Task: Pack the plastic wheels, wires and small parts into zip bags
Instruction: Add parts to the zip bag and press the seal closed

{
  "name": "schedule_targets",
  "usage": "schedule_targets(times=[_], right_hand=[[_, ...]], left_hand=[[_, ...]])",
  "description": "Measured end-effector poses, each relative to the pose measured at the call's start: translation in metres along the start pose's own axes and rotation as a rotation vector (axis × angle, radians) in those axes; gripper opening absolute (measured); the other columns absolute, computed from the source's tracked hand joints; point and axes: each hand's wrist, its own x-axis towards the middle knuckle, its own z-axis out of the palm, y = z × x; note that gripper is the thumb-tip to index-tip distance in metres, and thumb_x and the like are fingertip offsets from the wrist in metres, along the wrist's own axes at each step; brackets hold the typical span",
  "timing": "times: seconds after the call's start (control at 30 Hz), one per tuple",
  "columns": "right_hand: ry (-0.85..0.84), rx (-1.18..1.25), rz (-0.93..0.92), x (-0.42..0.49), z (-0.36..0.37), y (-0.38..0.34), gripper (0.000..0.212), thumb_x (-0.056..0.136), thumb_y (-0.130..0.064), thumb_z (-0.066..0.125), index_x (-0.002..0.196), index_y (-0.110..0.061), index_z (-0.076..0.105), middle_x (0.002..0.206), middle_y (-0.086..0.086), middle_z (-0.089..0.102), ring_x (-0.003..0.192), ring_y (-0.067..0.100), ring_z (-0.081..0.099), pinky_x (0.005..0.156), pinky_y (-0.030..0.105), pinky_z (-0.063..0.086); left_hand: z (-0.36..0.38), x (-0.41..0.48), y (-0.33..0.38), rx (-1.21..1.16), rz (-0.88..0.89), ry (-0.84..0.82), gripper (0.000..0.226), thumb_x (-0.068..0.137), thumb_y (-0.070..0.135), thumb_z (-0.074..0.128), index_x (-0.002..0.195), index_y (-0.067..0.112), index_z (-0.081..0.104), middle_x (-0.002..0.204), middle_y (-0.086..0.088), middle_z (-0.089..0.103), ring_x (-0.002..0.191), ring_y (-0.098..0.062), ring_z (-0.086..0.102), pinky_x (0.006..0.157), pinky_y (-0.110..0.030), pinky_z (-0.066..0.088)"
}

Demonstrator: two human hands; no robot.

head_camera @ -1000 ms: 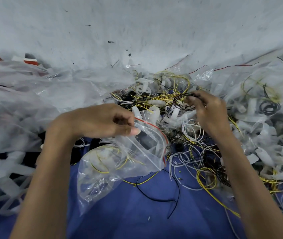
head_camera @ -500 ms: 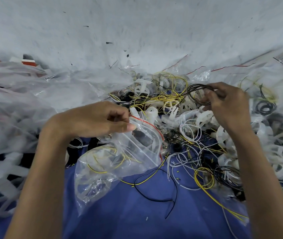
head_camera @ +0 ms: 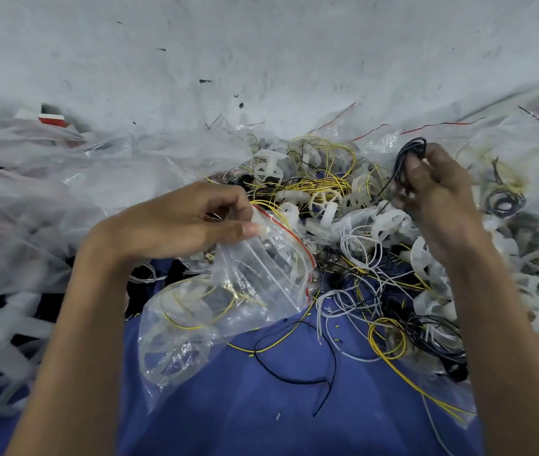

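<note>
My left hand (head_camera: 182, 222) pinches the red-striped mouth of a clear zip bag (head_camera: 228, 301) that hangs down over the blue cloth; yellow wire and pale plastic parts lie inside it. My right hand (head_camera: 439, 199) is raised over the pile at the right and pinches a looped bundle of black wire (head_camera: 406, 156). Between the hands lies a heap of white plastic wheels (head_camera: 324, 205) tangled with yellow wires (head_camera: 320, 185) and white wires (head_camera: 356, 245).
Filled clear bags (head_camera: 31, 199) pile up at the left, and more bags of wheels and wires (head_camera: 524, 225) at the right. Loose black wire (head_camera: 294, 366) and a yellow wire coil (head_camera: 386, 337) lie on the blue cloth (head_camera: 261, 416). Grey floor lies beyond.
My right hand has lifted the black wire bundle out of the pile and carried it up and to the right. My left hand keeps its hold on the bag's mouth.
</note>
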Motion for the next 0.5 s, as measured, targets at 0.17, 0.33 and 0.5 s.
schedule_targets(times=[0.17,0.33,0.5], right_hand=[[-0.602,0.086,0.182,-0.01,0.007,-0.007,0.022,0.085,-0.032,0.061,0.089,-0.011,0.062,0.046,-0.008,0.036,0.039,0.006,0.029,0.039,0.013,0.027],[-1.142,-0.405,0.26,-0.026,0.048,-0.011,0.024,0.092,-0.026,0.056,0.077,-0.04,0.068,0.059,-0.014,0.06,0.055,-0.001,0.055,0.055,0.015,0.047],[-1.042,-0.749,0.001,-0.024,0.05,-0.004,0.04,0.089,-0.017,0.062,0.057,-0.039,0.055,0.057,-0.02,0.059,0.057,-0.004,0.056,0.059,0.013,0.042]], left_hand=[[0.005,0.006,0.007,0.007,0.037,0.208,0.019,0.083,0.034,0.059,0.071,0.019,0.056,0.058,0.011,0.048,0.056,-0.007,0.041,0.055,-0.019,0.033],[0.025,0.024,0.012,0.094,0.033,0.464,0.022,0.088,0.025,0.063,0.068,0.019,0.053,0.039,0.021,0.045,0.036,0.0,0.037,0.042,-0.008,0.025],[0.018,0.021,0.0,-0.039,-0.001,0.333,0.029,0.083,0.045,0.055,0.105,0.026,0.054,0.098,0.017,0.061,0.066,0.004,0.065,0.065,-0.007,0.044]])
